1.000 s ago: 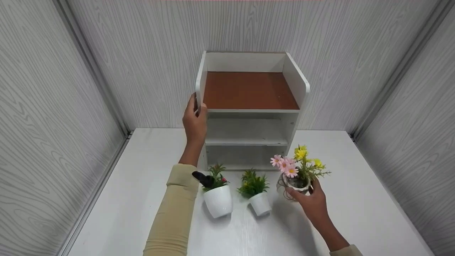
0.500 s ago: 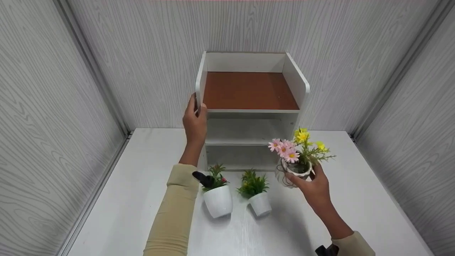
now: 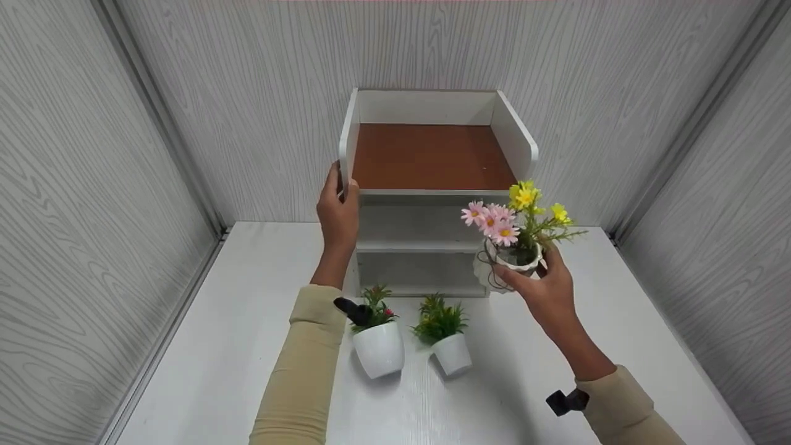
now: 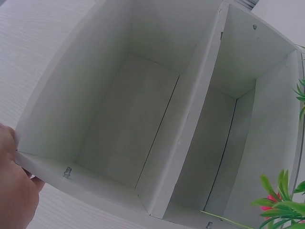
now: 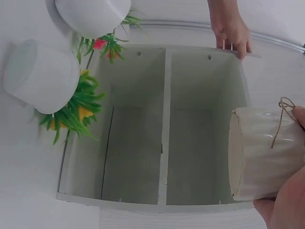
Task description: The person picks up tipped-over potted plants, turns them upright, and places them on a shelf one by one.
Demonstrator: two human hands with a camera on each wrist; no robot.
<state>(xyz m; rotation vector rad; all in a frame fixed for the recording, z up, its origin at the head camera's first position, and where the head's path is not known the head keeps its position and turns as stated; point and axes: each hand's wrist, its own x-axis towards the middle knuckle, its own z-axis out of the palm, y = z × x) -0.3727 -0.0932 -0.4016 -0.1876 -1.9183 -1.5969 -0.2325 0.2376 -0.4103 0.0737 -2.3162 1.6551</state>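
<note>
In the head view my right hand (image 3: pixel 547 290) grips a ribbed cream flower pot (image 3: pixel 488 272) with pink and yellow flowers, a thin cord tied round it. The pot is raised in front of the right side of a white shelf unit (image 3: pixel 426 250); its pale base shows in the right wrist view. My left hand (image 3: pixel 338 213) holds the left side panel of the unit, fingers outside and thumb at the front edge. Two white pots with plants, a larger pot (image 3: pixel 379 351) with a red flower and a smaller pot (image 3: pixel 453 354), stand in front of the unit.
The unit has a brown top board (image 3: pixel 432 154) between raised side panels, with two compartments below. It stands on a white table (image 3: pixel 272 266) against a grey wood-grain wall (image 3: pixel 278 111). Dark wrist-camera parts (image 3: pixel 568 402) show near the sleeves.
My right hand has lifted the flower pot up from near the table, to about the height of the shelf compartments. My left hand has stayed on the side panel.
</note>
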